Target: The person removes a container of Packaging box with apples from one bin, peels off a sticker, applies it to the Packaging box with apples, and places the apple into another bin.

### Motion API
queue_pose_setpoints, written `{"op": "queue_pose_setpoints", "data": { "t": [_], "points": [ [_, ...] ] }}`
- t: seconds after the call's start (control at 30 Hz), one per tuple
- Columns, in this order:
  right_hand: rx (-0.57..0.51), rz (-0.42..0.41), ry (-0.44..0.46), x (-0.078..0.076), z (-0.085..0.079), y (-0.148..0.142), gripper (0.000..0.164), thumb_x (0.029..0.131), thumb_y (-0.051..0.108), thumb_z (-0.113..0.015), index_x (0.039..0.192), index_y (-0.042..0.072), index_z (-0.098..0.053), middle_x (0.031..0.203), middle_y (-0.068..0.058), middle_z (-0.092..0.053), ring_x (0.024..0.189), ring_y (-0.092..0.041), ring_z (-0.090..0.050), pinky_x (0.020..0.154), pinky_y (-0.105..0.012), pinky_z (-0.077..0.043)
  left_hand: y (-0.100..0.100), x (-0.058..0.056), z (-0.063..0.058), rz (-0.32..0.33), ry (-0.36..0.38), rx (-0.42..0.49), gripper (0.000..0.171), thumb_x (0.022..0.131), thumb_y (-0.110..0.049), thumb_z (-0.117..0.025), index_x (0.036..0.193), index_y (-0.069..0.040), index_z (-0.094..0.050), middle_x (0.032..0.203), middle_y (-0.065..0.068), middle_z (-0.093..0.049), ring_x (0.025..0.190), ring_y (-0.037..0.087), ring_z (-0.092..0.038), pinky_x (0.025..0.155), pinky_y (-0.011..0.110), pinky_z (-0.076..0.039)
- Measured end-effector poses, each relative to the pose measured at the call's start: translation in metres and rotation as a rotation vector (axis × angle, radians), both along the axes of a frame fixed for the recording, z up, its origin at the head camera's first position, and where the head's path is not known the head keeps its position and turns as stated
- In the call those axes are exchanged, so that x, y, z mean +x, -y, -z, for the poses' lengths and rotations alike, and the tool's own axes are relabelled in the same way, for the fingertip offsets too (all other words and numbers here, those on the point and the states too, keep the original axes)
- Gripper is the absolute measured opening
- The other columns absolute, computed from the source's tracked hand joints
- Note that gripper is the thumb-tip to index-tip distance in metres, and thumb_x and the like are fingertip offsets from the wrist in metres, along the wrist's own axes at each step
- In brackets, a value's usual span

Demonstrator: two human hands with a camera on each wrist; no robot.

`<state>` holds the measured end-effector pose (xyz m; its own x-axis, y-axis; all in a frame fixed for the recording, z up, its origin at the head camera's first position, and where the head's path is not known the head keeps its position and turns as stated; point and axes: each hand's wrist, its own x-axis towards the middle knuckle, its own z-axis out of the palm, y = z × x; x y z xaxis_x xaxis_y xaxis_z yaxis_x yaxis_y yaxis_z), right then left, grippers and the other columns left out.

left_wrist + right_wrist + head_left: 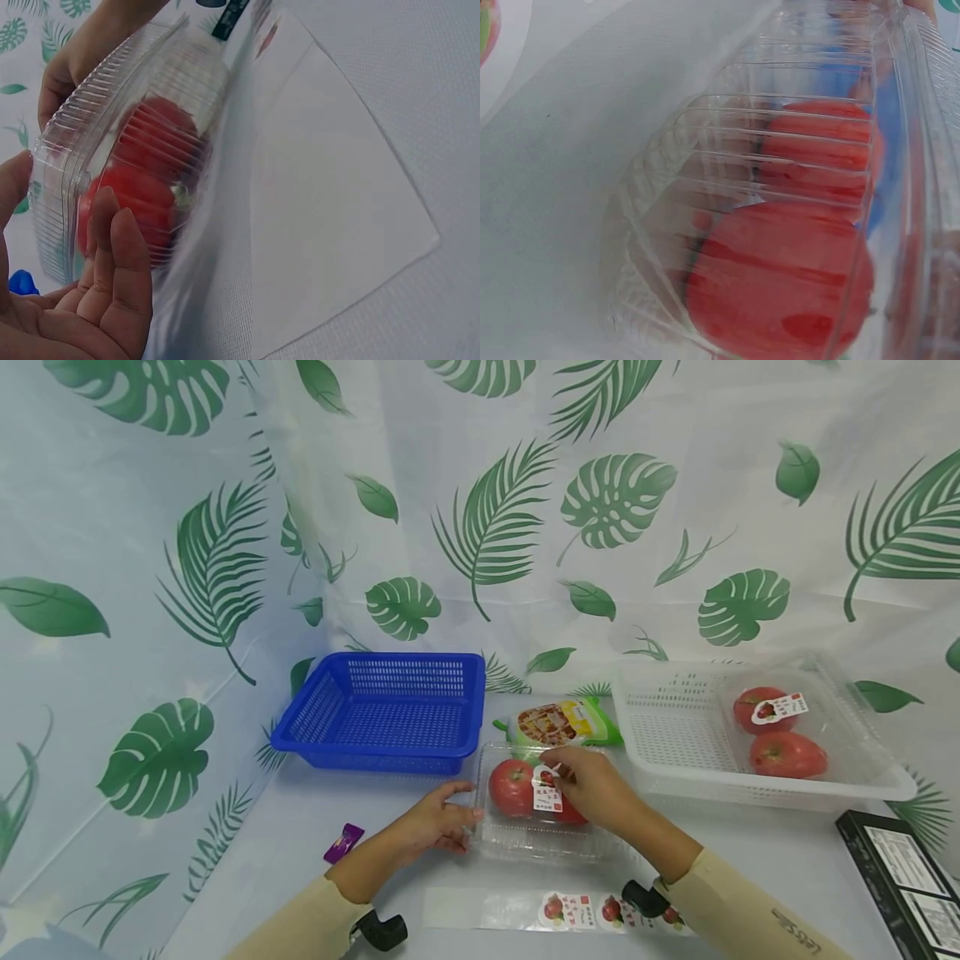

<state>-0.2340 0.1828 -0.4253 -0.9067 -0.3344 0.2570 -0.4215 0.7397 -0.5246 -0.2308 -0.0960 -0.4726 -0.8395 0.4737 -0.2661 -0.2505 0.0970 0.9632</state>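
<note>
A clear plastic clamshell box (525,846) with red tomatoes (512,787) inside stands at the middle of the table, lid down. On its lid is a white sticker (547,800) with a red fruit print. My right hand (600,789) has its bent fingertips at the sticker's upper right edge; whether they pinch or press it cannot be told. At the box's left side is my left hand (435,821), its fingers loosely spread by the wall and thumb at the lid rim. The left wrist view shows these fingers (124,255) beside the box.
Nearer me lies a sticker strip (567,912). A blue basket (405,760) stands back left, and a white basket (667,777) at right bears another box with tomatoes (787,755). A green-yellow packet (566,722), purple wrapper (344,843) and black box (892,877) are around.
</note>
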Motion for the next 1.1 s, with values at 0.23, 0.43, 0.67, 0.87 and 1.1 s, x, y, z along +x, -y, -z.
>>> {"op": "queue_pose_setpoints", "data": {
  "t": [0.23,0.43,0.67,0.87,1.1],
  "points": [
    [0.005,0.005,0.001,-0.0003,0.0008,0.0004,0.035,0.086,0.000,-0.072,0.119,0.011,-0.066,0.108,0.000,-0.067,0.089,-0.014,-0.061,0.078,-0.035,-0.054,0.0003,-0.0004,0.0009,0.003,-0.001,0.000,0.074,0.089,-0.024,-0.073,0.148,-0.005,-0.031,0.094,0.013,-0.064,0.064,0.018,-0.064,0.065,0.035,-0.058],
    [0.007,0.016,-0.002,-0.0011,0.0017,0.0004,0.035,0.086,0.001,-0.072,0.119,0.012,-0.066,0.109,-0.001,-0.067,0.089,-0.015,-0.061,0.078,-0.036,-0.054,0.0004,-0.0024,0.0038,-0.005,0.011,-0.002,0.073,0.089,-0.024,-0.073,0.148,-0.006,-0.032,0.096,0.014,-0.064,0.065,0.018,-0.064,0.065,0.035,-0.058],
    [0.010,0.035,-0.008,-0.0007,0.0024,0.0008,0.034,0.086,0.000,-0.070,0.119,0.010,-0.066,0.108,-0.002,-0.067,0.089,-0.016,-0.061,0.077,-0.037,-0.054,0.0000,-0.0023,0.0030,-0.009,0.009,-0.013,0.073,0.090,-0.025,-0.073,0.147,-0.007,-0.033,0.096,0.014,-0.063,0.064,0.018,-0.064,0.065,0.036,-0.058],
    [0.012,0.074,-0.004,0.0000,0.0025,0.0026,0.035,0.085,0.001,-0.070,0.119,0.010,-0.067,0.106,-0.003,-0.067,0.087,-0.017,-0.061,0.076,-0.037,-0.054,-0.0003,-0.0015,0.0015,-0.012,0.005,-0.018,0.073,0.089,-0.026,-0.073,0.147,-0.007,-0.033,0.097,0.014,-0.063,0.064,0.019,-0.064,0.065,0.036,-0.058],
    [0.033,0.091,-0.034,0.0009,0.0026,0.0038,0.038,0.083,0.001,-0.071,0.119,0.012,-0.065,0.111,-0.003,-0.065,0.089,-0.018,-0.060,0.077,-0.038,-0.054,-0.0002,-0.0006,0.0008,-0.017,0.007,-0.025,0.072,0.090,-0.026,-0.073,0.147,-0.007,-0.033,0.095,0.013,-0.064,0.064,0.018,-0.063,0.066,0.037,-0.058]
  ]
}}
